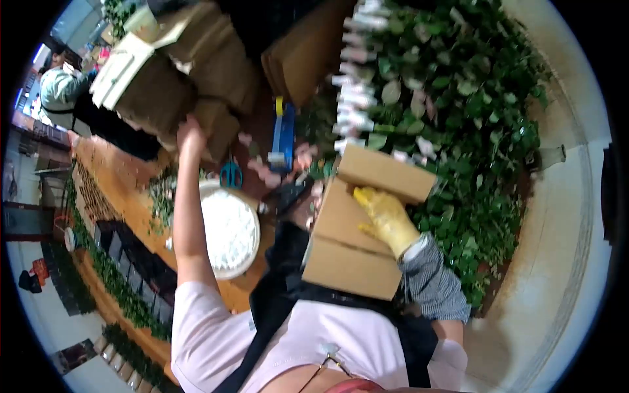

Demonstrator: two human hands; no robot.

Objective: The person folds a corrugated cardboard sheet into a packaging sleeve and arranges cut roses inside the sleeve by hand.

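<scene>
A folded piece of brown cardboard (350, 265) lies tilted in front of my torso, its creased panels facing up. My right hand (386, 219), in a yellow glove, holds this cardboard from the right, with thumb and fingers across its middle panel. My left hand (190, 136) is bare and stretched far forward to a stack of brown cardboard (154, 88). Its fingers look drawn together at the stack's near side, but blur hides what is in them. Below that arm stands a round white tub (255, 252) filled with small white pieces.
Leafy stems (452, 118) with pale wrapped ends are heaped at the right. A blue tape dispenser (282, 137) and teal-handled scissors (230, 174) lie ahead among scattered petals. Another person (62, 92) stands at the far left. More greenery (118, 278) lines the left side.
</scene>
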